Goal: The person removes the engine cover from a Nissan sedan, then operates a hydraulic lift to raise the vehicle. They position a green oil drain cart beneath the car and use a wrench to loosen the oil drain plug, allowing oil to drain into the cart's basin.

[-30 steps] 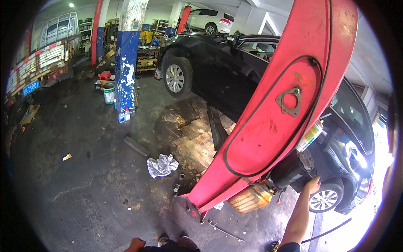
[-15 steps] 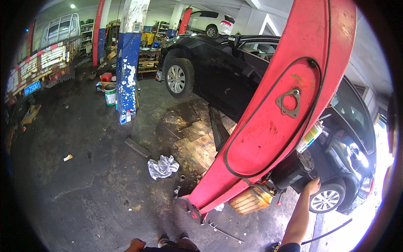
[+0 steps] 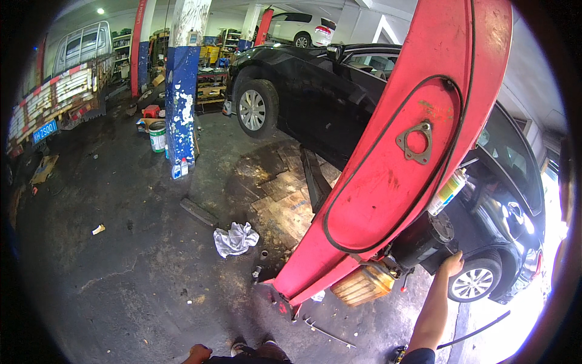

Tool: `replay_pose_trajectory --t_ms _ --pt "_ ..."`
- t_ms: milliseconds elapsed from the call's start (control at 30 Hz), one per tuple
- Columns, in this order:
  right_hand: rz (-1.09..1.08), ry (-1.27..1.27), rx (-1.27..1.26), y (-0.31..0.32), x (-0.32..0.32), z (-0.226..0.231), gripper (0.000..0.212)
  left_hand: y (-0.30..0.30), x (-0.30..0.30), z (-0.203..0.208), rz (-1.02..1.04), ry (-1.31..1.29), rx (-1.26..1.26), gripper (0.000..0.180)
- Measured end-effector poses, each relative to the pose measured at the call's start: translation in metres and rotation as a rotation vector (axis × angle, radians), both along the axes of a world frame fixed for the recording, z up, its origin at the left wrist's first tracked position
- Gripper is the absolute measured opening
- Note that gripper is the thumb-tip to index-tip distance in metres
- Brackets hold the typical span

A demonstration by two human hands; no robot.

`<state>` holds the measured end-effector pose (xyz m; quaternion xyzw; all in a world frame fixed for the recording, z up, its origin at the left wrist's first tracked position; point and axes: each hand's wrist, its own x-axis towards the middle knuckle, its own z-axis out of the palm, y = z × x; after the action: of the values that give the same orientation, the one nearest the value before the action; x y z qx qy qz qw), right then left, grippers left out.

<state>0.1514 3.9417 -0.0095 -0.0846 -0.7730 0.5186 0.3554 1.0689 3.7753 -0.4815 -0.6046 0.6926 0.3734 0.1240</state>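
Dark box [image 3: 433, 263]: sat near the foot of the red lift post [image 3: 376, 200], off its right edge. Jutted rightward; long axis not readable. Black cylindrical motor [image 3: 418, 239]: hung just beside that box. Ran lengthwise on a slant, capped end up and right, other end down and left toward the yellowed plastic tank [image 3: 362, 287]. Right hand [image 3: 451, 265]: already set against the box edge; gripping or pressing, could not tell. Left hand [image 3: 199, 353]: appeared curled at the lower rim, partly cut off; contents not determinable. Progress: judged mid-operation at the box; black car [image 3: 309, 109] already beside the post; remainder not determinable.
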Motion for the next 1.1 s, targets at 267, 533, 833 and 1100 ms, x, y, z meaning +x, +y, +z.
replay_pose_trajectory --t_ms 267,533,833,1100 --pt "-0.01 0.022 0.004 -0.004 0.01 0.007 0.071 0.005 0.0 -0.005 0.07 0.073 -0.013 0.043" --pt "-0.001 0.027 -0.025 -0.003 0.006 0.005 0.073 0.003 -0.001 -0.009 0.01 0.034 0.009 0.044" --pt "0.018 0.035 -0.029 -0.001 0.003 0.004 0.071 0.002 0.0 -0.011 -0.055 0.018 -0.019 0.044" --pt "-0.021 0.037 -0.063 -0.003 0.005 0.005 0.069 0.004 0.003 -0.01 -0.017 0.086 -0.055 0.047"
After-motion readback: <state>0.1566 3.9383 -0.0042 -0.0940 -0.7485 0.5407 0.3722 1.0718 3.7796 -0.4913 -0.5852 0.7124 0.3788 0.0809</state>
